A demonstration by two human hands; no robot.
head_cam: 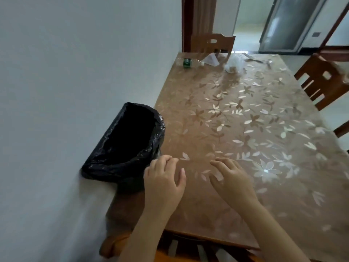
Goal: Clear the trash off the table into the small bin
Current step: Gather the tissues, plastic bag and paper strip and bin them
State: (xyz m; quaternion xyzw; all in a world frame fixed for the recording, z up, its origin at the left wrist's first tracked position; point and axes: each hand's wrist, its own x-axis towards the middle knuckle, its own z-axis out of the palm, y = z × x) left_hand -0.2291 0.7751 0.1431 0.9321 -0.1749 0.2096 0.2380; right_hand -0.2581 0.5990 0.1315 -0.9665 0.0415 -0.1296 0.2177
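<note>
Over the table's [236,214] near edge my left hand [163,183] and right hand [231,181] hover, fingers spread, holding nothing. At ten o'clock, touching my left fingertips, the black-lined bin [124,142] leans against the wall. At twelve, far end: bottle [188,62], paper [211,59], plastic bag [234,65].

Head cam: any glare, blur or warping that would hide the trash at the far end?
Head view: glare off the glossy table near the doorway washes out the plastic bag; the bottle and paper are small and soft; wide-angle bends the wall; the bin interior is pure black.
</note>
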